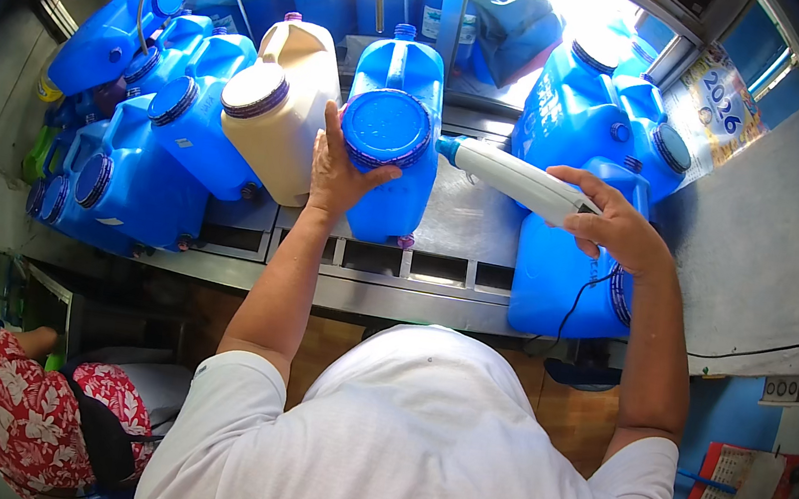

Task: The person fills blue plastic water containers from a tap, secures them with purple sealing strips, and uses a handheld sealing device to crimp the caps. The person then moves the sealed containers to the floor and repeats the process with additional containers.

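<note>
A blue plastic water container (393,207) stands upright on the metal counter in front of me. Its wide blue screw cap (387,127) faces me, with a dark printed band around the rim. My left hand (342,170) is braced around the cap's left and lower side, thumb across the front below it. In my right hand (611,221) is a white corded heat gun (518,178). Its teal nozzle points left at the container's right side, close to the cap. Against the left fingers stands a cream container (278,135) with a white cap.
Several blue containers (144,174) crowd the left counter, and more blue ones (575,121) stand at right. The slotted metal counter edge (378,296) runs before me. A black cord (578,303) hangs below my right hand. A person in red floral clothing (37,414) is at lower left.
</note>
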Motion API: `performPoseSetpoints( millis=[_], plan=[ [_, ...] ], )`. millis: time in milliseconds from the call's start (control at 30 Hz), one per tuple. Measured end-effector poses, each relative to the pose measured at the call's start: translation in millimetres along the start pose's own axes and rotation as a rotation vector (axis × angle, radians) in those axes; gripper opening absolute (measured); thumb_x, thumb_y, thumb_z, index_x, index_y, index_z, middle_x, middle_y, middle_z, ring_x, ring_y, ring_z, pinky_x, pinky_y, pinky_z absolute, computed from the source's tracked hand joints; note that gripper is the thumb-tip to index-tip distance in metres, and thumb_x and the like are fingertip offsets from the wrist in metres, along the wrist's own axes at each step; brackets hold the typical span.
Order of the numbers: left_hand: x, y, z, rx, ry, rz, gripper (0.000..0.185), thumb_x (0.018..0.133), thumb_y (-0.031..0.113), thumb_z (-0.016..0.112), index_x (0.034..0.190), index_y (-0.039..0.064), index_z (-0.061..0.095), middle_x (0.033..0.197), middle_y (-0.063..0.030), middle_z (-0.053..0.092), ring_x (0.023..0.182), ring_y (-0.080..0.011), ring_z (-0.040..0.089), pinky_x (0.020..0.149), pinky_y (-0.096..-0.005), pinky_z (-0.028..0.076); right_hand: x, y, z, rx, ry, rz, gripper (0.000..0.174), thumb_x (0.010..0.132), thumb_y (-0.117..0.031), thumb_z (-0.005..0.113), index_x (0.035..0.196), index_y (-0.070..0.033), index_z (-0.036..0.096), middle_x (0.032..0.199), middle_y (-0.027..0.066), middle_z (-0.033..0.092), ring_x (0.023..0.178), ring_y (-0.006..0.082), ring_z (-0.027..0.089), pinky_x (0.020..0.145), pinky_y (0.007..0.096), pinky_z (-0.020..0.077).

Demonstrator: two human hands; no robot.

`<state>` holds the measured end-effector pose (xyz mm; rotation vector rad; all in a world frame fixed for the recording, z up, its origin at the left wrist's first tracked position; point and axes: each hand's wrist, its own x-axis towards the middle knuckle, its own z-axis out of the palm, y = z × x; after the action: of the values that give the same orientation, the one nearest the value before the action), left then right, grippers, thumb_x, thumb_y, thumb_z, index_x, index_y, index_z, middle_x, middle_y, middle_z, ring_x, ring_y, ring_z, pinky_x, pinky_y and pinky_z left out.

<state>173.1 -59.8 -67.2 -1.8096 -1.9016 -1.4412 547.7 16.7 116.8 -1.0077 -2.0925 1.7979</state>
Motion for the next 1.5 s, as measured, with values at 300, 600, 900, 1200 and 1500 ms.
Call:
performPoseSetpoints(
  millis=[300,600,900,1200,1500],
  plan=[
    [-0.7,-6.7,5.9,-0.011,0.004,-0.017,0.15,0.057,0.061,0.089,0.155,0.018,-0.016,0.14,-0.0286,0.044,0.124,-0.0476,0.049,0.102,-0.0565,0.042,0.2,-15.8,18.6,-0.044,-0.023,0.044,0.065,0.081,-0.013,0.067,0.143,-0.011,0.048,0.093,0.0065,0.061,0.058,0.0068,0.048,0.051,0.0218,0.0434],
    [-1.3,-8.0,8.8,-0.03,0.005,-0.049,0.151,0.057,0.059,0.09,0.155,0.019,-0.018,0.141,-0.0288,0.042,0.127,-0.0471,0.047,0.104,-0.0562,0.041,0.0,-27.3,36.2,-0.077,-0.074,0.036,0.067,0.083,-0.016,0.071,0.145,-0.012,0.046,0.091,0.0041,0.058,0.063,0.0074,0.049,0.054,0.0223,0.0431],
    [-1.1,-5.5,7.1,-0.003,0.035,0.003,0.15,0.057,0.051,0.093,0.155,0.021,-0.016,0.142,-0.0271,0.042,0.127,-0.0452,0.047,0.104,-0.0549,0.041,3.1,-53.5,64.1,-0.232,-0.076,0.001,0.067,0.085,-0.017,0.072,0.145,-0.009,0.045,0.115,0.015,0.06,0.093,0.0189,0.058,0.081,0.03,0.0502],
    [5.2,7.3,-5.0,-0.017,0.031,0.005,0.114,0.06,0.047,0.091,0.149,0.017,0.028,0.148,-0.0247,0.039,0.137,-0.0439,0.04,0.109,-0.0528,0.039,2.7,-60.0,74.1,-0.344,0.006,-0.008,0.068,0.084,-0.016,0.071,0.145,-0.008,0.045,0.117,0.0186,0.06,0.093,0.0204,0.06,0.081,0.0305,0.0508],
    [10.6,8.6,-18.2,0.059,-0.001,0.049,0.096,0.064,0.056,0.087,0.139,0.015,0.043,0.14,-0.0259,0.048,0.131,-0.045,0.047,0.106,-0.0539,0.042,1.0,-64.6,61.1,-0.359,0.118,0.038,0.062,0.084,-0.019,0.069,0.142,-0.012,0.049,0.1,0.0114,0.062,0.073,0.0136,0.056,0.064,0.0268,0.0489]
  ],
)
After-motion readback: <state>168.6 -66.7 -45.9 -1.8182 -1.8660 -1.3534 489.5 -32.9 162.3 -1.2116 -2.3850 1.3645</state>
